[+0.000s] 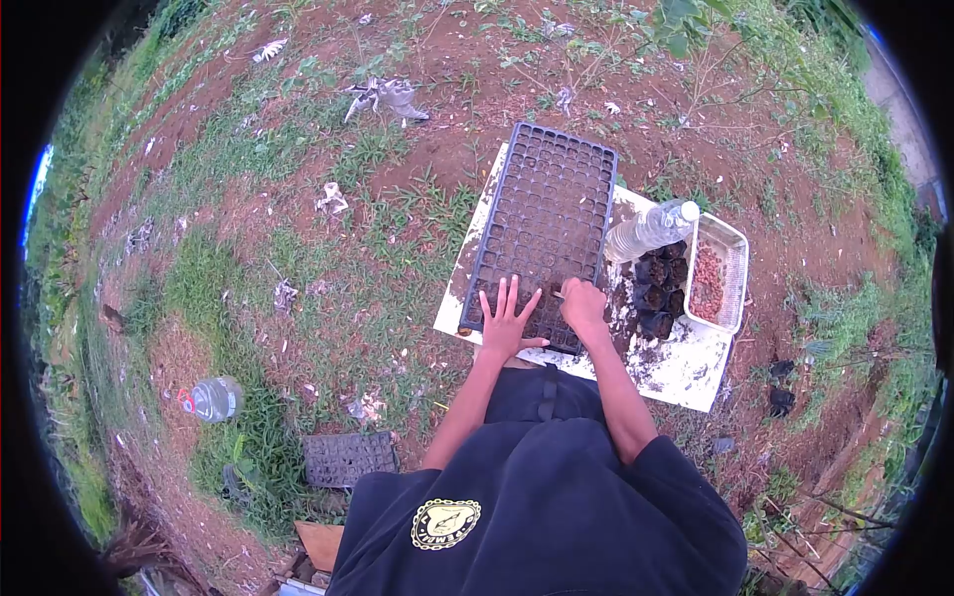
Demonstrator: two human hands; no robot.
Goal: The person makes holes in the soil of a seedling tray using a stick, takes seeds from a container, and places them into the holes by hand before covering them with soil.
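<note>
The left hand [507, 330] lies open on the cell tray [558, 189], seemingly steadying it on the white board [686, 372], while the right hand [584, 306] curls over its near end, whether gripping anything unclear.

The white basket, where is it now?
In the head view, the white basket sits at the right edge of the board, beside the clear bottle and black bags.
</note>
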